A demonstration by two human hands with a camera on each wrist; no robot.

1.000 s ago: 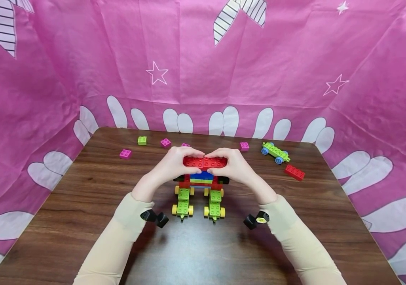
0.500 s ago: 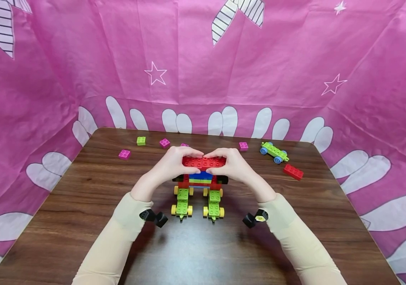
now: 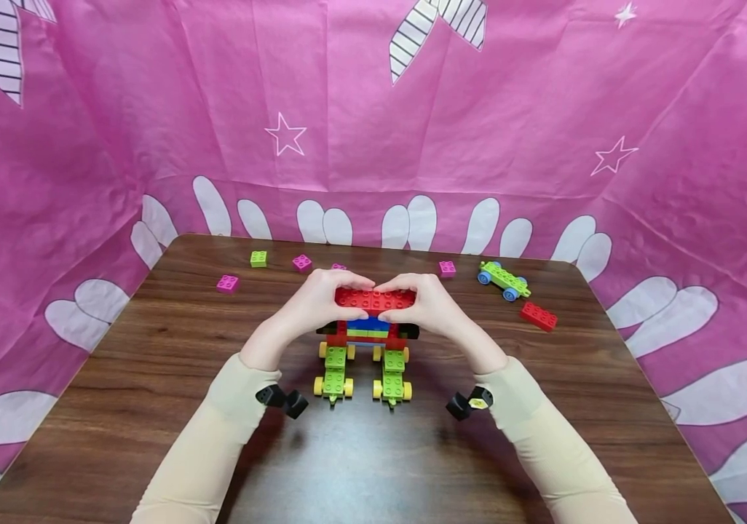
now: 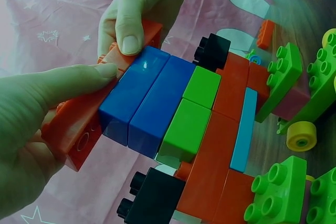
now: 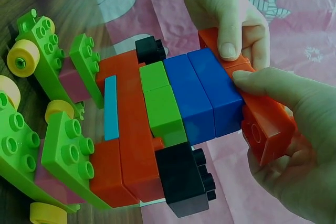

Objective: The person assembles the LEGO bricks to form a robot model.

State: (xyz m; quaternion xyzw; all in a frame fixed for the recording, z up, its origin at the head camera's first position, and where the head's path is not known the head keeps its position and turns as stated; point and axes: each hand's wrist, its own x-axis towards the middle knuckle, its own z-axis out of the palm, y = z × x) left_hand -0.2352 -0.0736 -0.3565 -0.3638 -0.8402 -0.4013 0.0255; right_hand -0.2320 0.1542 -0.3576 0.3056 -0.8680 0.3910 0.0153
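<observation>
Pressing should be done evenly, straight down: the red bricks (image 3: 376,300), atop the blue bricks (image 4: 149,95), are pinched at nine o'clock by the left hand (image 3: 317,299), at three by the right hand (image 3: 432,303).

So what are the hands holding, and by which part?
The left hand and right hand hold the red bricks atop the brick model, one at each end, thumbs on the near side.

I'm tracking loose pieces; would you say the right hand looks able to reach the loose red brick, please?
Probably yes, after releasing the red top brick: from the right hand, bare table leads to the loose red brick.
</observation>
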